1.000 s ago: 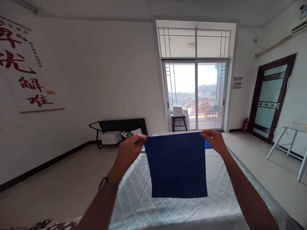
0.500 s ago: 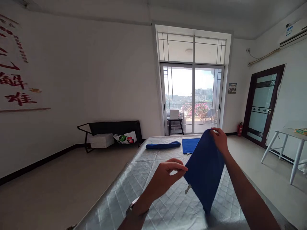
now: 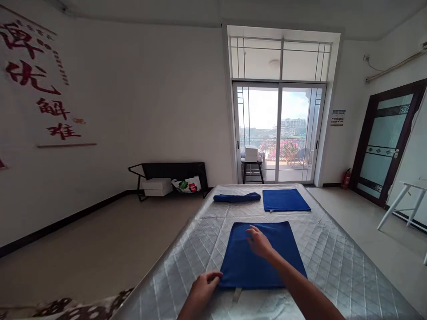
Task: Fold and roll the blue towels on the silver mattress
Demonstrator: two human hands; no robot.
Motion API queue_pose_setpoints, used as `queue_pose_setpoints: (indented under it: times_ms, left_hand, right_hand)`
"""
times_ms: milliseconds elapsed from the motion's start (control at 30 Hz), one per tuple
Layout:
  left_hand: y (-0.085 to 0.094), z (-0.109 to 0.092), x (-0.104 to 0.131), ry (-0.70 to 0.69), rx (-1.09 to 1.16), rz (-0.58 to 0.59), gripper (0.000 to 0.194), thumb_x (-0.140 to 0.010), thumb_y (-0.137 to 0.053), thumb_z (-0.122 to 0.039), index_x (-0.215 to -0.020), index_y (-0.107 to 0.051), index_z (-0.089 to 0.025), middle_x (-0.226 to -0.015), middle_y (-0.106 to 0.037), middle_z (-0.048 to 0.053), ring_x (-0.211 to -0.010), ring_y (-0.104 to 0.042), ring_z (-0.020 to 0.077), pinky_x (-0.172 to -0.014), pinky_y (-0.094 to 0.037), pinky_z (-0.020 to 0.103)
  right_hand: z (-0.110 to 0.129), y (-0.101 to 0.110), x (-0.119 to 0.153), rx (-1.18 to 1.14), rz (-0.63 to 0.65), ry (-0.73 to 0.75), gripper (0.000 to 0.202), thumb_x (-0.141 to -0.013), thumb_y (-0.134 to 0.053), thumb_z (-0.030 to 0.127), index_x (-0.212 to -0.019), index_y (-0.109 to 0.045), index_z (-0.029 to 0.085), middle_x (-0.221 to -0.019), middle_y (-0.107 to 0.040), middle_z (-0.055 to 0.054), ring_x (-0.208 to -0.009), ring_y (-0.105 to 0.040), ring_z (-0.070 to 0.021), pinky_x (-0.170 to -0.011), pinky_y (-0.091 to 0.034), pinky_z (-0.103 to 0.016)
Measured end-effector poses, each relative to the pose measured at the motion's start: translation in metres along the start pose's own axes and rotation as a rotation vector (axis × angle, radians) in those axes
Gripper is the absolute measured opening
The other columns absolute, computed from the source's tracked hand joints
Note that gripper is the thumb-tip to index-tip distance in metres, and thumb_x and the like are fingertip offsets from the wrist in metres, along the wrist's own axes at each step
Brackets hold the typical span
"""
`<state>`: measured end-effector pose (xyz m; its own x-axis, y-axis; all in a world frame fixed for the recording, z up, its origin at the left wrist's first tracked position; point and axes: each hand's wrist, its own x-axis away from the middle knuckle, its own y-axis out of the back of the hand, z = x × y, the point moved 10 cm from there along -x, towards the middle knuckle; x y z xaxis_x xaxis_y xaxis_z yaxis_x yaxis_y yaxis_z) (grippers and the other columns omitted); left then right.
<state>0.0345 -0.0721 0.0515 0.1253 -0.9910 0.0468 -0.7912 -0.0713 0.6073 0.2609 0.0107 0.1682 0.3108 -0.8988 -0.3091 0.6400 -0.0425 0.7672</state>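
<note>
**Right hand [image 3: 260, 242] held over flat blue cloth [image 3: 250, 266], left hand [image 3: 204, 284] set at its corner**

The blue cloth is spread on the near part of a silver quilted mattress [image 3: 187, 262], and a small pale tag [image 3: 237, 294] is seen at its near edge. The right forearm is stretched from the near right across the cloth, with the hand angled toward the far left. Its fingers are loosely parted and slightly bent, and nothing is gripped; whether the cloth is touched by them cannot be made out. The left hand is placed lower, at the near left corner, with the forearm raised from the near edge of the view. Its thumb and forefinger are brought to the corner, but whether the fabric is pinched between them cannot be determined. Farther off, a rolled blue cloth [image 3: 236, 198] is laid at the left and a second flat cloth [image 3: 286, 200] at the right.
</note>
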Motion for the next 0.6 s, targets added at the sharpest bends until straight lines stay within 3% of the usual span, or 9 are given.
queue_pose_setpoints:
  times_ms: [67,133,200,267,333,600]
  left_hand:
    - [-0.001,0.003,-0.002,0.013,-0.047,-0.01,0.032,-0.076,-0.052,-0.038,-0.085,-0.077,-0.02,-0.083,-0.079,0.003,-0.088,-0.073,0.0233,-0.078,-0.052,0.029]
    - [-0.003,-0.003,-0.004,0.011,-0.074,0.0,0.031,-0.077,-0.053,-0.039,-0.086,-0.075,-0.019,-0.085,-0.079,0.003,-0.089,-0.073,0.0235,-0.078,-0.052,0.029]
    - [-0.006,-0.011,-0.004,0.013,-0.107,0.011,0.03,-0.079,-0.051,-0.035,-0.092,-0.073,-0.019,-0.082,-0.079,0.003,-0.084,-0.074,0.0221,-0.075,-0.051,0.028]
    - [-0.007,-0.017,-0.001,0.004,-0.139,0.014,0.029,-0.078,-0.05,-0.028,-0.096,-0.071,-0.02,-0.08,-0.078,0.001,-0.08,-0.073,0.0203,-0.073,-0.05,0.026]
    - [-0.007,-0.019,0.006,0.001,-0.178,0.015,0.026,-0.077,-0.049,-0.024,-0.092,-0.07,-0.02,-0.079,-0.077,0.001,-0.08,-0.073,0.0199,-0.073,-0.049,0.025]
    - [0.008,0.002,0.031,-0.013,-0.257,-0.042,0.025,-0.083,-0.048,-0.026,-0.093,-0.071,-0.024,-0.096,-0.079,0.004,-0.096,-0.073,0.0212,-0.085,-0.051,0.028]
  right_hand:
    - [-0.03,-0.012,0.032,0.044,0.046,-0.072,0.036,-0.098,-0.051,0.037,-0.129,-0.062,0.023,-0.138,-0.058,-0.01,-0.127,-0.053,-0.03,-0.109,-0.042,-0.048]
    - [-0.074,-0.018,0.069,0.167,0.118,-0.211,0.045,-0.098,-0.042,0.036,-0.14,-0.055,0.026,-0.15,-0.049,-0.008,-0.143,-0.037,-0.0308,-0.119,-0.026,-0.05]
    - [-0.117,-0.016,0.105,0.262,0.163,-0.346,0.055,-0.097,-0.037,0.042,-0.149,-0.045,0.025,-0.157,-0.04,-0.006,-0.148,-0.027,-0.0296,-0.121,-0.021,-0.051]
    - [-0.14,-0.011,0.13,0.312,0.195,-0.38,0.062,-0.097,-0.032,0.047,-0.154,-0.034,0.022,-0.161,-0.031,-0.005,-0.15,-0.021,-0.026,-0.122,-0.019,-0.048]
    - [-0.144,-0.007,0.142,0.333,0.224,-0.349,0.065,-0.097,-0.027,0.048,-0.156,-0.028,0.02,-0.162,-0.026,-0.004,-0.151,-0.018,-0.0221,-0.122,-0.017,-0.043]
    - [-0.113,-0.013,0.151,0.315,0.338,-0.281,0.066,-0.097,-0.024,0.049,-0.155,-0.028,0.017,-0.162,-0.023,-0.003,-0.15,-0.018,-0.0196,-0.123,-0.015,-0.035]
